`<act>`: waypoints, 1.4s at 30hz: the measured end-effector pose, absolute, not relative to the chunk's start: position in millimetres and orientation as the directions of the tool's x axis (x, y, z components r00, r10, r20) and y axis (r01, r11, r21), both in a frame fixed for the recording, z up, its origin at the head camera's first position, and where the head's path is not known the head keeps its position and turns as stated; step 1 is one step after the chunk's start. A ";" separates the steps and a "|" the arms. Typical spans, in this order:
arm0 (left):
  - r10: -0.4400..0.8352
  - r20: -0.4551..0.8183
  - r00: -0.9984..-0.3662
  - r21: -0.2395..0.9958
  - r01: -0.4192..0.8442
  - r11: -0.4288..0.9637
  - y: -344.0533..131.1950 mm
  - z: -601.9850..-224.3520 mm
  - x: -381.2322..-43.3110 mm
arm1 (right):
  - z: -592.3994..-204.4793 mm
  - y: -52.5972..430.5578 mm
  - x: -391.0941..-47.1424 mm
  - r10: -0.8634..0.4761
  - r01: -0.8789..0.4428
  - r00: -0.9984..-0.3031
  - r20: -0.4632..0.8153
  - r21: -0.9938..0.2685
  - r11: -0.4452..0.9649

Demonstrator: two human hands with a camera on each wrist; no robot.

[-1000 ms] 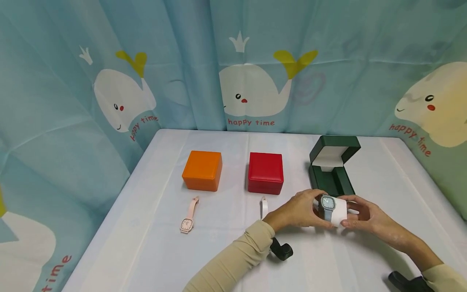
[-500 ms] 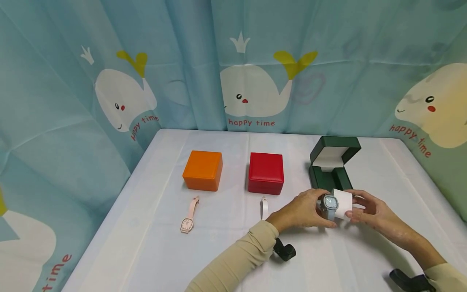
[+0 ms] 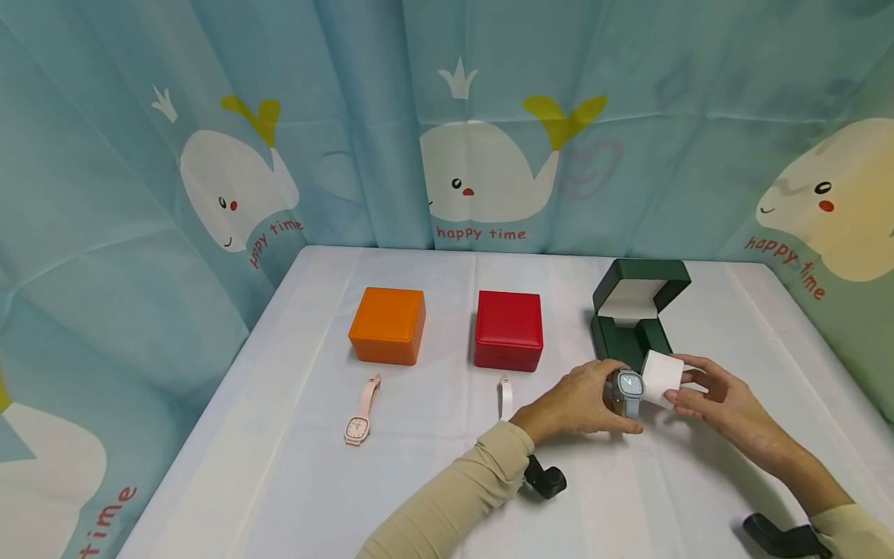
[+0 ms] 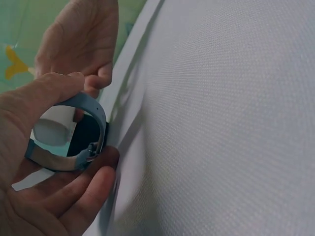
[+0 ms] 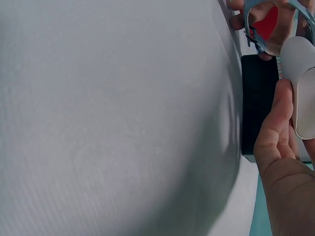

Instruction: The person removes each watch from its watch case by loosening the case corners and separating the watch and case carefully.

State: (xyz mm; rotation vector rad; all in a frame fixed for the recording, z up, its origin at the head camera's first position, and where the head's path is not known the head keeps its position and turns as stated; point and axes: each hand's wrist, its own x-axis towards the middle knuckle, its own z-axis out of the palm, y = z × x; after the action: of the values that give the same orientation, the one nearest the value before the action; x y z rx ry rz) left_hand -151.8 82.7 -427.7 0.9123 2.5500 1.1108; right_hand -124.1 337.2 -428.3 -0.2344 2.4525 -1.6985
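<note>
My left hand grips a light blue wristwatch by its strap, thumb on one side and fingers on the other. The strap is buckled into a loop, and nothing fills it in the left wrist view. Just to its right, my right hand pinches a white watch cushion between thumb and fingers. The right wrist view shows the rounded cushion beside the strap loop, outside it. Behind both hands stands an open green watch box, its lid raised and white-lined.
A closed orange box and a closed red box stand to the left. In front of them lie a pink watch and a white-strapped watch, the latter partly hidden by my left wrist. A patterned curtain hangs behind the table.
The white cushion has come out of the watch's strap loop, moving right and slightly back with my right hand. My left hand keeps the watch in nearly the same place.
</note>
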 end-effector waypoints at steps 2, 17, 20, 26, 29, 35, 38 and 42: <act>0.616 0.063 -0.785 0.710 0.469 0.525 82.7 -427.4 -151.5 | -427.3 339.1 -123.4 -0.213 -0.046 -0.977 -0.026 -0.944 0.325; 0.629 0.142 -0.764 0.437 0.619 0.653 102.3 -428.7 -134.1 | -423.6 344.4 -124.2 -0.177 -0.061 -0.984 0.031 -0.983 0.171; 0.636 0.147 -0.757 0.391 0.635 0.666 105.5 -431.8 -131.2 | -422.6 345.6 -125.2 -0.154 -0.068 -0.987 0.042 -0.984 0.165; 0.686 0.148 -0.712 0.321 0.691 0.647 109.1 -437.1 -131.7 | -419.2 345.5 -127.4 -0.131 -0.083 -0.988 0.085 -0.996 -0.020; 0.700 0.141 -0.700 0.311 0.703 0.640 110.6 -437.9 -132.0 | -417.0 343.9 -128.1 -0.113 -0.081 -0.990 0.079 -0.997 0.012; 0.683 0.130 -0.719 0.310 0.683 0.661 110.4 -433.5 -134.8 | -415.3 341.5 -130.3 -0.105 -0.088 -0.991 0.084 -0.996 0.030; 0.682 0.118 -0.722 0.293 0.682 0.670 110.6 -432.0 -135.5 | -415.6 340.3 -131.4 -0.110 -0.099 -0.989 0.099 -0.995 -0.005; 0.689 0.112 -0.716 0.252 0.691 0.677 111.4 -432.5 -134.7 | -416.2 338.9 -131.4 -0.109 -0.100 -0.989 0.101 -0.995 -0.019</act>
State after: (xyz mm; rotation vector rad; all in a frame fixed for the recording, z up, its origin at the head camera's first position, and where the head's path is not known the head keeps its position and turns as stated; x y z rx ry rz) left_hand -134.7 111.4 -432.5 1.1867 2.8836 0.4381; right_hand -131.4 338.9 -416.2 -0.2339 2.1951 -2.2257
